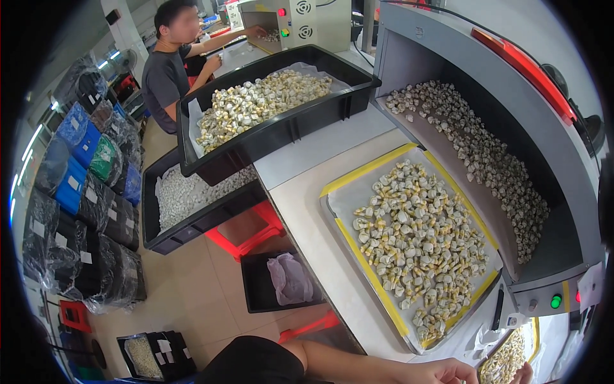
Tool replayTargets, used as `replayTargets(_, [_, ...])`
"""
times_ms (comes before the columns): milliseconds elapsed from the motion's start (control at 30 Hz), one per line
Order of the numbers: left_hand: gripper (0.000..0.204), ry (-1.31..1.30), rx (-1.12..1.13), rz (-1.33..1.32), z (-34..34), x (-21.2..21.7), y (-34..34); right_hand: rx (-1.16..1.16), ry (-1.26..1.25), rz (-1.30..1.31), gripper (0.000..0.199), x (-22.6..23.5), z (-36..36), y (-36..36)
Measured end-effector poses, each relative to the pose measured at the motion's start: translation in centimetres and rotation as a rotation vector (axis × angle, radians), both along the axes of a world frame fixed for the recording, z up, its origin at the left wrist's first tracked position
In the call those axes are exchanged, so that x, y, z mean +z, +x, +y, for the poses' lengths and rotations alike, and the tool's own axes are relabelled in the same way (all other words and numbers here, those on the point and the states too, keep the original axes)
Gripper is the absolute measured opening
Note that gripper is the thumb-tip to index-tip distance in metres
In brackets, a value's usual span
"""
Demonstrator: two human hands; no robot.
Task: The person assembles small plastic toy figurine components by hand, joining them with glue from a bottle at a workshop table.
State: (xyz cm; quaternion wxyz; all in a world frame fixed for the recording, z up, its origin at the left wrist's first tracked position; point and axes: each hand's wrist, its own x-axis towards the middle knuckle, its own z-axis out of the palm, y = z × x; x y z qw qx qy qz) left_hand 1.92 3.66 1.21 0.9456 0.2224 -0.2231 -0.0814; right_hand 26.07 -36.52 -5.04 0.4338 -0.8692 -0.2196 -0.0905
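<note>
At the bottom edge, my left hand (451,371) has its fingers bent and drawn together. What they hold, if anything, is cut off by the frame. Only some fingers of my right hand (523,375) show, by the near right end of a smaller tray (536,342). Between the two hands, that tray bears many small pale yellow pieces (505,361). Beyond my left forearm lies a larger paper-lined tray (409,152) with yellow tape along its edges. Many small whitish-grey, yellow-ended pieces (416,237) are spread over it.
At right, a grey machine (531,70) has grey pieces (473,128) inside and a green light (556,301). Black bins (275,128) of pieces stand at the far left of the table (320,275). A co-worker (167,70) reaches toward another machine. Wrapped crates (77,198) line the left.
</note>
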Motion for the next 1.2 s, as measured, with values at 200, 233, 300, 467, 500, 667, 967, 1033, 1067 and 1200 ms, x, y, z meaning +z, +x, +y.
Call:
replayTargets(200, [0.016, -0.012, 0.005, 0.011, 0.0, 0.3, 0.2, 0.094, -0.026, -0.013, 0.036, -1.1, -2.9, 0.9])
replayTargets(233, [0.016, -0.002, -0.005, 0.032, 0.0, 0.4, 0.1, 0.093, -0.025, -0.016, 0.036, -0.5, -2.1, 0.3])
replayTargets(300, [0.018, 0.007, -0.023, 0.037, -0.1, 0.2, 0.2, -0.033, -0.115, 0.11, 0.043, 1.3, -0.5, -1.1])
replayTargets(467, [0.022, -0.023, -0.033, 0.047, 0.2, 0.1, -0.4, 0.058, -0.006, 0.017, 0.046, 5.7, 8.3, -5.6])
replayTargets(500, [0.022, -0.011, -0.056, 0.055, 0.3, 0.1, -0.4, 0.11, -0.062, -0.064, 0.046, 6.3, 9.1, -6.0])
replayTargets(667, [0.025, -0.031, -0.039, 0.032, 0.3, -0.1, -0.4, -0.038, -0.085, -0.095, 0.035, 8.5, 12.5, -6.9])
replayTargets(967, [0.028, -0.014, -0.092, 0.006, 0.0, 0.0, -0.2, -0.207, -0.122, -0.174, 0.03, 7.9, 13.2, -7.2])
replayTargets(1033, [0.024, -0.001, -0.061, 0.02, 0.2, 0.4, -0.2, 0.01, -0.059, 0.028, 0.046, 6.8, 10.5, -6.0])
replayTargets(1067, [0.02, 0.016, -0.036, 0.033, 0.2, 0.6, -0.2, 0.009, -0.057, 0.03, 0.046, 6.9, 10.4, -5.9])
replayTargets(1200, [0.015, -0.031, -0.052, 0.003, 0.1, 0.6, -0.1, -0.02, -0.101, -0.043, 0.039, 6.4, 10.3, -5.8])
